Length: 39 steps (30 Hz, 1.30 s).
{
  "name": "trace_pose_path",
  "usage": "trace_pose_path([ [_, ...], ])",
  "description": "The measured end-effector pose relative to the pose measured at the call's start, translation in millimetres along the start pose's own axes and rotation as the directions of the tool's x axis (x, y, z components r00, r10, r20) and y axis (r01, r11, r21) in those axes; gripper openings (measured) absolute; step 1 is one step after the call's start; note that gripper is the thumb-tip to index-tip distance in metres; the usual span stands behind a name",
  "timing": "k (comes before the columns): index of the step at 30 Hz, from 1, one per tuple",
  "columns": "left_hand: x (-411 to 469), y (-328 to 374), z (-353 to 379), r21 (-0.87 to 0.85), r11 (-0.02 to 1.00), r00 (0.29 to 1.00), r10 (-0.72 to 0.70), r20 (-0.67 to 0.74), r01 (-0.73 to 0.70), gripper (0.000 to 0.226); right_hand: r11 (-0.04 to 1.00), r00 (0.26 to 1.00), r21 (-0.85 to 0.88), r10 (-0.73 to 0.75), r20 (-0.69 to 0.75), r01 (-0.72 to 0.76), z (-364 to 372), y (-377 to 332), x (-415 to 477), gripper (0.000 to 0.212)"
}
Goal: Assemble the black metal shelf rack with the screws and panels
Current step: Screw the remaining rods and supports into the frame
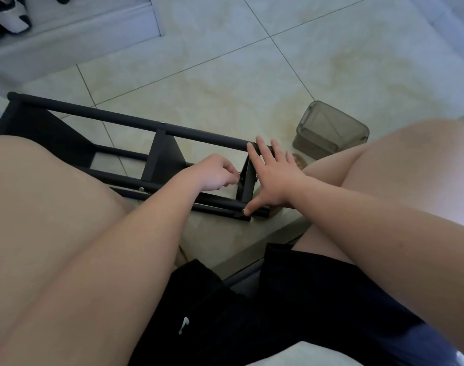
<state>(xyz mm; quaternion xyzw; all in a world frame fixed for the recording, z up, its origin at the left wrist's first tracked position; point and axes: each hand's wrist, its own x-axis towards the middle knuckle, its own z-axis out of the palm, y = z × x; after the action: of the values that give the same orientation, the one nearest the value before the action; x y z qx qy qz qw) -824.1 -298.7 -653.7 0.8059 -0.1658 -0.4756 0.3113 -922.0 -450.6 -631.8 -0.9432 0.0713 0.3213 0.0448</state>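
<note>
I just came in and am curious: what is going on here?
Someone seated is assembling a black metal shelf rack lying on its side on the tiled floor. The left hand pinches a small fastener at the end panel; the right hand, fingers spread, braces the rack's end. A grey plastic box stands nearby.

They're in black shorts (252,313) with a small white swoosh-shaped logo (183,324) near the left thigh. A strip of pale fabric (291,356) shows at the bottom edge. Thighs and forearms are bare, as are the left hand (215,171) and right hand (275,178).
</note>
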Motion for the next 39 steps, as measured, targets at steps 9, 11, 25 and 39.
trace_pose_path([
  [9, 16, 0, 12, -0.369, 0.917, 0.978, -0.194, -0.078, 0.152, 0.009, 1.0, 1.0, 0.018, 0.0, -0.005, 0.0, 1, -1, -1, 0.16],
  [11, 17, 1, 14, -0.334, 0.927, 0.971, -0.216, -0.101, 0.171, 0.007, 1.0, 1.0, 0.016, 0.001, -0.009, -0.001, 3, -2, 1, 0.161],
  [25, 17, 5, 13, -0.249, 0.931, 0.961, -0.275, 0.0, 0.267, 0.012, 0.999, 1.0, 0.034, 0.012, -0.023, -0.011, 12, -2, 6, 0.163],
  [39, 8, 10, 4, -0.256, 0.915, 0.95, -0.304, 0.07, 0.312, 0.006, 0.999, 1.0, 0.042, 0.014, -0.012, -0.013, 10, -4, 4, 0.162],
])
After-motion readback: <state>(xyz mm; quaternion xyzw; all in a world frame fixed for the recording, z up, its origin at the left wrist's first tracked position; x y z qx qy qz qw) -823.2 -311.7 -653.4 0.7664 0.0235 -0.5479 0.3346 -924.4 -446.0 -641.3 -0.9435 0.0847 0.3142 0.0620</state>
